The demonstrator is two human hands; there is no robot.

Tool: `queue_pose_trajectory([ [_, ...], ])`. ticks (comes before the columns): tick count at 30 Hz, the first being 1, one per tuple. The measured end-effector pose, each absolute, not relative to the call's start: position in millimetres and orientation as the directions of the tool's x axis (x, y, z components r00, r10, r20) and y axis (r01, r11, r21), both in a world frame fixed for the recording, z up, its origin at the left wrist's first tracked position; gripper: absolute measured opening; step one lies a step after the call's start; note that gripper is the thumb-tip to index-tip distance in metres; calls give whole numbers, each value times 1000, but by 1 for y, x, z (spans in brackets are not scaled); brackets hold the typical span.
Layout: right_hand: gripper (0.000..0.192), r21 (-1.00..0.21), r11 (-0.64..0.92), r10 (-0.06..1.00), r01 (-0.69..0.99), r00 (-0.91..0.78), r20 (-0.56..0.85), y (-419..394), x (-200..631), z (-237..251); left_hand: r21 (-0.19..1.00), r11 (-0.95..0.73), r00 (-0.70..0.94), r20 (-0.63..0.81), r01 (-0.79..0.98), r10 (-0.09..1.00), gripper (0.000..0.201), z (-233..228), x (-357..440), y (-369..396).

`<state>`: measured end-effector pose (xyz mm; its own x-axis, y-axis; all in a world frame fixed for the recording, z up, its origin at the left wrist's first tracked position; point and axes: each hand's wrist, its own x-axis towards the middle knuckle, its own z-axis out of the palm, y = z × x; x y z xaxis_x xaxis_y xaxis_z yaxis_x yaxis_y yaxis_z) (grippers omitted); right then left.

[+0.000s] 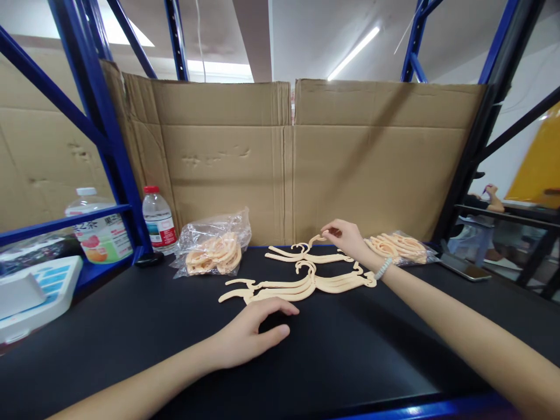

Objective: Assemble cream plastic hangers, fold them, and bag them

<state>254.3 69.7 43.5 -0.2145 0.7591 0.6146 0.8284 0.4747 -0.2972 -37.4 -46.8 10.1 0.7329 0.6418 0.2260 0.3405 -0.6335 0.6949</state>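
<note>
Tabletop: one, black (pixel 332 356), with the near hanger stack as landmark.
Left hand: one (pixel 247 335), just in front of the near stack's left half; its grip is loosely open, thumb and fingers apart, holding nothing; whether it touches the stack I cannot tell.
Near hanger stack: one (pixel 336 284), lying flat mid-tabletop; at least three cream hangers overlap, the exact count unclear.
Right hand: one (pixel 350 240), reaching beyond the near stack's right half, a pale bracelet (pixel 384 268) at the wrist; its grip is drawn nearly closed, thumb and fingertips pinching the end of one hook (pixel 315 238).
Far hanger group: one (pixel 286 255), just behind the near stack; at least two cream hangers, partly hidden.
Clear bags: two, both with cream pieces inside, one (pixel 214 256) behind and left of the near stack, one (pixel 398 248) behind and right.
Phone: one dark slab, apparently a phone (pixel 466 268), right of the near stack.
Bottles: two, well left of the near stack; a red-capped one (pixel 158 221) and a larger white-capped one (pixel 102 233) farther left.
Cardboard: two panels (pixel 227 169) side by side behind the near stack.
Co-worker: one person's arm (pixel 493 201), far right of the near stack, in the background.
</note>
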Motion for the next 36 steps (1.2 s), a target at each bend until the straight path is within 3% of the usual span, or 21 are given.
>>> queue_pose_trajectory([
  [2,24,-409,529,757,744,-196,623,46,235,40,804,-528,688,220,274,692,29,6,-34,-45],
  [4,22,-710,575,810,407,-162,563,19,213,37,891,-415,657,203,183,726,37,2,-31,-43],
  [5,23,-790,555,832,261,-194,520,6,203,35,920,-365,636,197,143,746,42,0,-29,-43],
  [8,23,-888,456,860,61,-288,422,-28,176,29,955,-285,574,191,78,796,42,0,-26,-44],
  [12,27,-937,348,865,17,-391,314,-48,157,19,962,-257,454,188,95,871,34,6,-23,-47],
  [15,29,-904,417,814,97,-483,324,-42,160,17,975,-209,424,158,75,892,34,6,-23,-48],
  [17,23,-813,529,787,244,-499,362,-28,172,20,986,-162,428,131,36,894,33,5,-24,-47],
  [18,17,-724,593,777,354,-486,399,-18,181,22,990,-143,425,122,17,897,32,3,-25,-47],
  [20,11,-433,673,737,600,-496,458,6,203,27,992,-123,409,113,-2,906,32,2,-26,-45],
  [22,15,-145,595,763,791,-498,413,31,226,27,993,-121,384,112,-1,916,32,1,-28,-44],
  [28,8,-107,510,821,853,-447,354,73,266,2,989,-138,282,119,50,952,30,3,-31,-40],
  [36,8,-200,505,825,840,-401,399,82,268,-2,985,-172,259,166,-1,952,28,0,-37,-31],
])
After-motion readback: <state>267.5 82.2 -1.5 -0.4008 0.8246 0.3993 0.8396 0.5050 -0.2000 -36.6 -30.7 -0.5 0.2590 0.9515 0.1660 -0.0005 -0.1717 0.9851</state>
